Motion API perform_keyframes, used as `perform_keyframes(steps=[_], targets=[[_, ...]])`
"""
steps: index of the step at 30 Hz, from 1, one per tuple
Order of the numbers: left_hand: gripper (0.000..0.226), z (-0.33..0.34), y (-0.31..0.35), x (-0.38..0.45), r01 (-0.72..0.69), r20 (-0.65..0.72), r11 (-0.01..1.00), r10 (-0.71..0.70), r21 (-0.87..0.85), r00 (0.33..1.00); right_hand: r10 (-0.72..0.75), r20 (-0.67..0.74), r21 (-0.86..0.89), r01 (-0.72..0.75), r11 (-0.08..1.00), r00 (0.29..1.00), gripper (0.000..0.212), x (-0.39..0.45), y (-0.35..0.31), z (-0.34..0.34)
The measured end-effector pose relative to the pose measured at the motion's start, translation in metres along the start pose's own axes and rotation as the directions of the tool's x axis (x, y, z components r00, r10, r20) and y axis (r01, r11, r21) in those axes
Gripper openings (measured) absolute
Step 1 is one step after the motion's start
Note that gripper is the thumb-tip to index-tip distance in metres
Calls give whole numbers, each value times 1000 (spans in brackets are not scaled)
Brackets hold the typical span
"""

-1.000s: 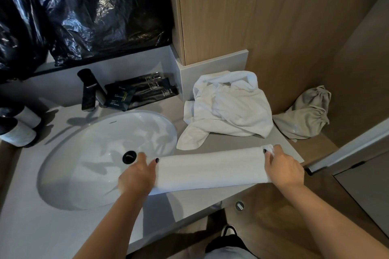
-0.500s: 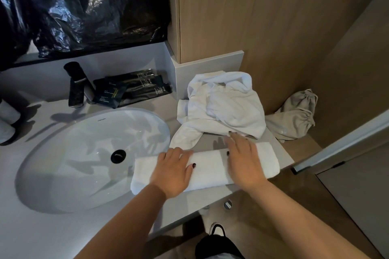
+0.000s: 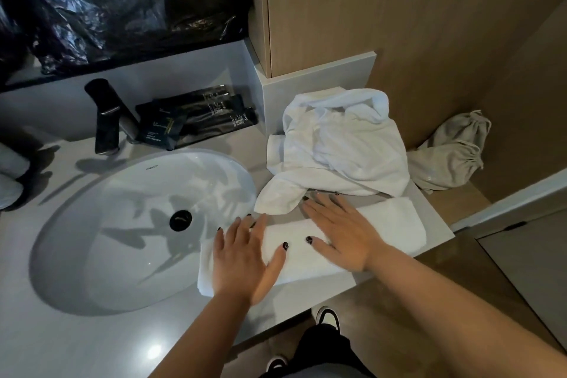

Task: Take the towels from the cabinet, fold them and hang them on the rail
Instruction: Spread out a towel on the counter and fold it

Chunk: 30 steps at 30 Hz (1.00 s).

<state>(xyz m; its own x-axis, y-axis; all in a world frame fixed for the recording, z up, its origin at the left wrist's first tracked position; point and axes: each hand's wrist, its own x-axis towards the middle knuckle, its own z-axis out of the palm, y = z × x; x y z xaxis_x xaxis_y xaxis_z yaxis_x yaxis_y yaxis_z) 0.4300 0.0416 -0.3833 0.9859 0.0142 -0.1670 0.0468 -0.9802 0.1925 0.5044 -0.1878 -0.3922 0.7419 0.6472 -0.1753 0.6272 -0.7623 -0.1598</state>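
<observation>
A white towel folded into a long strip (image 3: 395, 224) lies on the grey counter (image 3: 92, 344) along its front edge, its left end over the sink's rim. My left hand (image 3: 245, 258) rests flat on the strip's left part, fingers spread. Flat on the middle of the strip lies my right hand (image 3: 340, 233), fingers spread too. Neither hand grips anything. Behind the strip sits a crumpled heap of white towels (image 3: 340, 147). No rail or cabinet interior is in view.
An oval white sink (image 3: 129, 224) with a black drain fills the counter's left. A black tap (image 3: 106, 116) and dark toiletry packets (image 3: 196, 115) stand behind it. A beige drawstring bag (image 3: 451, 156) lies at the right by the wooden wall. Black plastic covers the mirror.
A second ago both hands pinched the strip's ends. They let go, moved inward and now press flat on the towel, which lies a little further back on the counter.
</observation>
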Motion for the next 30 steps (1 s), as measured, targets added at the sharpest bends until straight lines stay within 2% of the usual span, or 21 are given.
perform_keyframes(steps=[4, 8, 11, 15, 23, 27, 30], targets=[[91, -3, -12, -7, 69, 28, 997, -70, 30, 997, 32, -3, -22, -32, 999, 999, 72, -16, 33, -8], [73, 2, -21, -6, 58, -66, 998, -61, -37, 996, 62, -12, -29, -62, 998, 998, 68, -34, 62, -10], [69, 2, -19, -5, 59, -112, 995, -68, -83, 991, 56, -31, -8, -56, 998, 998, 67, -32, 65, -8], [70, 3, -18, -4, 81, -125, 991, -94, -106, 988, 68, -121, 47, -63, 997, 990, 63, -31, 65, -3], [67, 6, -19, 0, 80, -184, 992, -97, -96, 978, 5, -301, 39, 7, 999, 954, 48, -24, 67, -1], [66, 7, -18, -3, 85, -204, 994, -98, -71, 974, 76, -280, 58, -62, 996, 957, 49, -18, 65, -3], [66, 9, -18, -4, 113, -192, 992, -122, -59, 974, 199, -291, 140, -165, 976, 936, 41, -4, 58, -10]])
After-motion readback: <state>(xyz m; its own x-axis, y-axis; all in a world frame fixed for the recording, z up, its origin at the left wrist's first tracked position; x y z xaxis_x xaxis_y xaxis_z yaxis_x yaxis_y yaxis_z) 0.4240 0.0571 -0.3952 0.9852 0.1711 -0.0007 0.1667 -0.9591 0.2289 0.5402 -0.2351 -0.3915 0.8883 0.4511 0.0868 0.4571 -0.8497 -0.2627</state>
